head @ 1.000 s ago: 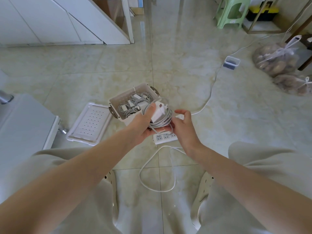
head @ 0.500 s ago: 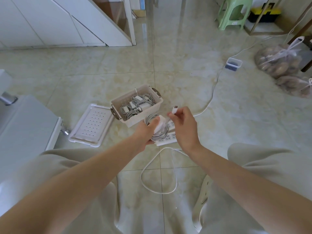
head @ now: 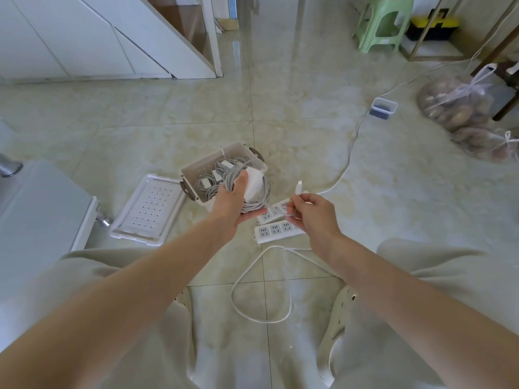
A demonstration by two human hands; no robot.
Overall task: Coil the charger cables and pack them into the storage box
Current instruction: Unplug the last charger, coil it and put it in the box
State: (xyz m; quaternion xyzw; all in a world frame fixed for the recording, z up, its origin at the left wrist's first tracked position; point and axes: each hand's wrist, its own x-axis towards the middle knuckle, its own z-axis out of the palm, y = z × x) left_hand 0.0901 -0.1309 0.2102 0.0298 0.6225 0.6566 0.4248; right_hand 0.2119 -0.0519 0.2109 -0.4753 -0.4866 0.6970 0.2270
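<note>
White charger (head: 254, 187), square plastic brick with rounded corners, grey cable (head: 265, 196) wound round it in a thick coil of many loops. It is held in the air just near and right of the storage box (head: 207, 161), overlapping the box's right corner in view, above the floor. Left hand (head: 233, 204) grips the charger, fingers curled under the coil, thumb pressed over the brick's left side, forearm reaching in from the near left. Right hand (head: 314, 217) is just right of it, apart from the left hand, pinching the loose cable end (head: 300, 189) between thumb and fingertips; the small white connector sticks up above the fingers and a short length runs back to the coil. The box is beige plastic, rectangular, open-topped, with brown side handles, and already holds more coiled chargers (head: 213, 179) in grey and white. Its lid (head: 148, 209), white with rows of small holes, lies flat on the floor just left of the box. Two white power strips (head: 276, 230) lie side by side under the hands, a white cord (head: 261, 290) looping near them. The floor (head: 309, 122) is glossy beige marble-look tile. Far right are a green plastic stool (head: 384, 21) and clear bags of potatoes (head: 457, 105).
</note>
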